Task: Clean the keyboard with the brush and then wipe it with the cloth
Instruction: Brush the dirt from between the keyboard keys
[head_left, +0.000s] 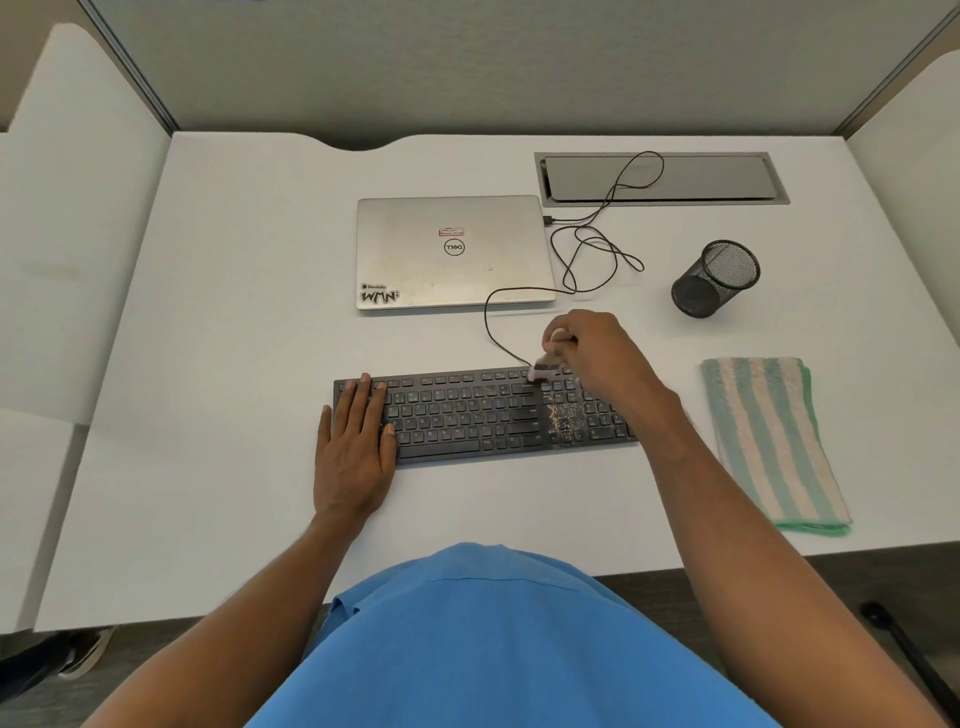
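Keyboard (483, 415): our left hand (358, 441) lies flat on its left end, grip released; brush (545, 366): at the keyboard's back edge, in our right hand (597, 353), grip clenched round it; crumbs (565, 422): speckled on its right keys; cloth (769, 441): folded, right of the keyboard, untouched. Risks we judge: hard strokes fling crumbs onto the cloth or between keys; bristles snag the cable (486, 318).

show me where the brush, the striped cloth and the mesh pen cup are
brush (544, 370): head view, on its bristle head
striped cloth (769, 441): head view, on the middle of the folded top face
mesh pen cup (714, 283): head view, on its outer side wall
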